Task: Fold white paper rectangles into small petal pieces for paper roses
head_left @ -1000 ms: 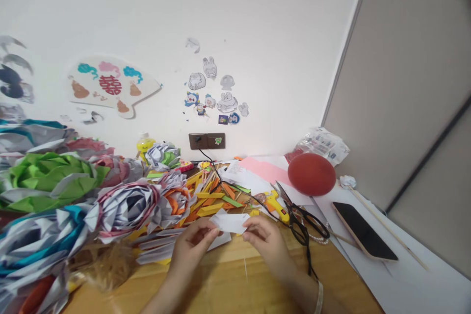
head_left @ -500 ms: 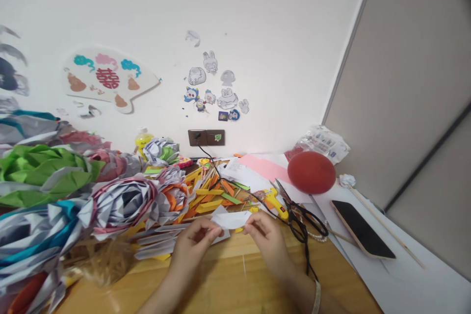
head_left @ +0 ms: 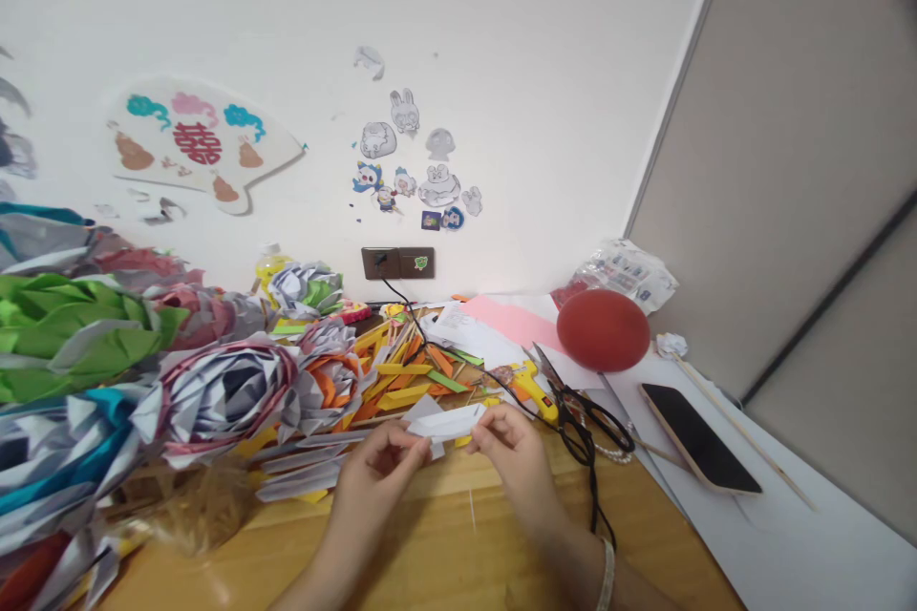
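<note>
A folded strip of white paper [head_left: 450, 422] is stretched between my two hands above the wooden table [head_left: 430, 544]. My left hand [head_left: 383, 468] pinches its left end between thumb and fingers. The right end is pinched by my right hand [head_left: 510, 453], which has a pale band round the wrist. Just behind the strip lies another white paper piece [head_left: 421, 404], partly covered. Beyond it spreads a pile of yellow, orange and green folded paper strips [head_left: 408, 396].
Large paper flowers [head_left: 225, 391] crowd the left side. Right of my hands lie a yellow glue gun [head_left: 535, 389], black scissors [head_left: 579, 415] and a phone [head_left: 700, 439]. A red balloon-like oval [head_left: 603, 330] rests at the back right. A black cord [head_left: 408, 304] runs from the wall socket [head_left: 398, 263].
The whole view has shifted slightly. Both hands still hold the paper strip, which now tilts a little, with its right end higher.
</note>
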